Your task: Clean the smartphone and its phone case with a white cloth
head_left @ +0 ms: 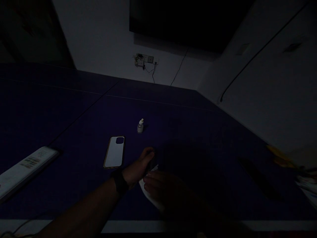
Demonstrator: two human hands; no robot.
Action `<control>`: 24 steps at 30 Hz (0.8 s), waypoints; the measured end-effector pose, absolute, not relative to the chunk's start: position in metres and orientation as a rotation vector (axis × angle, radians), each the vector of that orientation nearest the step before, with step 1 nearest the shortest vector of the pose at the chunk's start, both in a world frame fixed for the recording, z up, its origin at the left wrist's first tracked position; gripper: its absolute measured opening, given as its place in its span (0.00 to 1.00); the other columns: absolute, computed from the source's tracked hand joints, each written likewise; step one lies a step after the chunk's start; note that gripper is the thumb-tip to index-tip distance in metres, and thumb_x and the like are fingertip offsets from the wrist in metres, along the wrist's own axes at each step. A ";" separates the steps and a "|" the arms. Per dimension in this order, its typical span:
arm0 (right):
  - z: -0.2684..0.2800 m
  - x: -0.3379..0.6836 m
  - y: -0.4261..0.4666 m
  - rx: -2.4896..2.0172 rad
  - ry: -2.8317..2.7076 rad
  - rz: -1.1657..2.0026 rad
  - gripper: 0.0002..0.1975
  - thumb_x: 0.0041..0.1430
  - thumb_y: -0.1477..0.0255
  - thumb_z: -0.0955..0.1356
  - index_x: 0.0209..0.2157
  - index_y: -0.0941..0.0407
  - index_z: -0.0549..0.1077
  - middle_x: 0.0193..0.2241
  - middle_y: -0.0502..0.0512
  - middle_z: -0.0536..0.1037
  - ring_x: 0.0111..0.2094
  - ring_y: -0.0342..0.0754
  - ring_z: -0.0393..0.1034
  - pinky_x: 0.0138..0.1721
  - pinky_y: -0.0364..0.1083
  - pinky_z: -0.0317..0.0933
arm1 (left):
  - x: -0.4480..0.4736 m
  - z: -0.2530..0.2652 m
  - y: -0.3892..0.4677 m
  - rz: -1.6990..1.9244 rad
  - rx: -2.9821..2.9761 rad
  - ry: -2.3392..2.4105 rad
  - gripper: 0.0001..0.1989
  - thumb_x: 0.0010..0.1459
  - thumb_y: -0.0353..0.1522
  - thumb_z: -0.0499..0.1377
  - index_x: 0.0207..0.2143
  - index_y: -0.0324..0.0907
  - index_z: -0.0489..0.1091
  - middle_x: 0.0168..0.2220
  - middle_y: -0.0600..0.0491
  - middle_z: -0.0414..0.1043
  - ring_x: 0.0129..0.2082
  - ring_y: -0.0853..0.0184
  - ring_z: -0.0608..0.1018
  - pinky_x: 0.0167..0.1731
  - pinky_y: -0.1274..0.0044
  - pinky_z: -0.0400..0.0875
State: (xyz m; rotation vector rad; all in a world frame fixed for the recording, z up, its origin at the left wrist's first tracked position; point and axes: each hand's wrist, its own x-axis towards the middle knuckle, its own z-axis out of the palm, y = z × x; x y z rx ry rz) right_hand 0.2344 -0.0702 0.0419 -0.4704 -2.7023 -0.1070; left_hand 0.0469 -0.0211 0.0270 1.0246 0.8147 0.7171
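The scene is very dark. My left hand [138, 168], with a black watch [120, 181] on its wrist, is closed around a dark object [154, 160]; it may be a phone, but its shape is mostly lost in shadow. Close beside it, my right hand [159, 185] has its fingers bent over a white cloth or tissue [148, 194], which hangs down below the fingers. Left of the hands lies a phone case [114, 152] with a pale back and a camera cutout. A small bottle [140, 127] with a white cap stands upright beyond the hands.
A long white box [27, 168] lies at the left of the dark blue table [81, 132]. Toward the right are a dark long object [259, 178] and a yellow item [281, 157]. Sockets with cables [145, 60] are on the far wall, under a large dark screen [178, 23].
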 end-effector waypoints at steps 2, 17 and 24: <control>0.041 0.237 -0.059 -0.535 -2.614 -0.136 0.20 0.69 0.72 0.61 0.59 0.64 0.66 0.55 0.64 0.76 0.64 0.48 0.62 0.63 0.49 0.62 | 0.046 0.028 -0.022 0.673 1.009 0.807 0.34 0.61 0.59 0.54 0.61 0.50 0.56 0.36 0.55 0.69 0.26 0.70 0.72 0.21 0.83 0.65; 0.035 0.243 -0.020 -0.927 -2.335 0.171 0.25 0.70 0.72 0.57 0.67 0.53 0.59 0.61 0.62 0.72 0.62 0.52 0.65 0.61 0.57 0.63 | 0.043 0.032 -0.025 0.546 1.022 0.770 0.44 0.57 0.67 0.42 0.65 0.51 0.54 0.47 0.44 0.72 0.38 0.59 0.79 0.19 0.79 0.76; 0.038 0.248 -0.053 -0.656 -2.509 -0.125 0.24 0.68 0.71 0.59 0.63 0.60 0.62 0.59 0.65 0.73 0.66 0.53 0.59 0.63 0.56 0.61 | 0.044 0.036 -0.026 0.608 1.020 0.783 0.37 0.61 0.62 0.48 0.64 0.54 0.50 0.50 0.45 0.69 0.39 0.59 0.78 0.18 0.80 0.74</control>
